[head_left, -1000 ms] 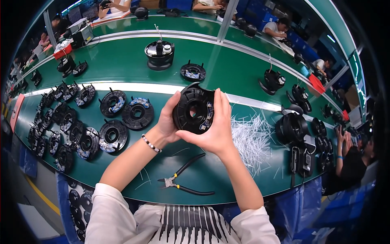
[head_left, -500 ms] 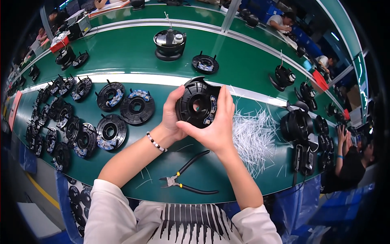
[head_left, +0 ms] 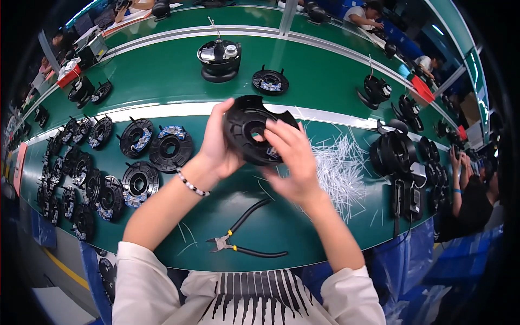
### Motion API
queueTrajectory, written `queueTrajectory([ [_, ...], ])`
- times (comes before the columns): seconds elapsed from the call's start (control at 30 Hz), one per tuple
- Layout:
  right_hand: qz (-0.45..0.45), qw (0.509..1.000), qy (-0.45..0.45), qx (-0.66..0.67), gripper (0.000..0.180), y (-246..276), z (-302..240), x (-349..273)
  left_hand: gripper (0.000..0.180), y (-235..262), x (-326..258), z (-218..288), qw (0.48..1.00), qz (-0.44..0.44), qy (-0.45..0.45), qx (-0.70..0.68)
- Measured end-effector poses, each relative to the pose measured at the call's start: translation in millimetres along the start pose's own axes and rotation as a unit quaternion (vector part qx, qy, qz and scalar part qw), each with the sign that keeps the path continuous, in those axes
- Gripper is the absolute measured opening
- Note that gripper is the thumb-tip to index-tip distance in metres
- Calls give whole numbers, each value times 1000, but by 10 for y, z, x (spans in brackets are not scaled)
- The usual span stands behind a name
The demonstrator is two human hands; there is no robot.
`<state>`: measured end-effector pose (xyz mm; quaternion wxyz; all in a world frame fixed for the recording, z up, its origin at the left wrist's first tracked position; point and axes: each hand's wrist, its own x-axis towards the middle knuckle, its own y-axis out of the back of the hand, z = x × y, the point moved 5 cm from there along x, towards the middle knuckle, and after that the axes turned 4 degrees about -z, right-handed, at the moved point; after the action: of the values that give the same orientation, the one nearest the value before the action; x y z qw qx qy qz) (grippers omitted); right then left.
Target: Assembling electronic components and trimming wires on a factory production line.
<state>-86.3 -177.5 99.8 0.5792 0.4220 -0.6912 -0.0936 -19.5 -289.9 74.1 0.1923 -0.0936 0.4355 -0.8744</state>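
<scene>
My left hand grips a black round plastic base by its left side, thumb up along the rim. The base is tilted, with a central hole and a notch in its far rim. Over its right part lies my right hand, blurred, fingers stretched across the face near the hole and thumb apart below the rim. Those fingers mostly cover the circuit board on the base. Diagonal cutters with black handles and yellow bands lie spread on the green table before me.
Several similar black bases with blue boards crowd the table's left. A pile of white cable ties lies right of my hands, with black housings beyond. A black device and another base stand on the green conveyor. People work farther off.
My right hand has left its grip on the right rim and slid over the base's face. My left hand has moved slightly left with the base, which now tilts differently.
</scene>
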Motion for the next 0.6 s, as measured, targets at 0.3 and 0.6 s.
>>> queueTrajectory([
  [0.3,-83,992,-93,36,44,700,470,-53,40,-250,516,89,886,-9,268,378],
  [0.6,-31,965,-184,-182,86,1027,968,-351,34,-447,1650,-520,931,-53,140,332],
])
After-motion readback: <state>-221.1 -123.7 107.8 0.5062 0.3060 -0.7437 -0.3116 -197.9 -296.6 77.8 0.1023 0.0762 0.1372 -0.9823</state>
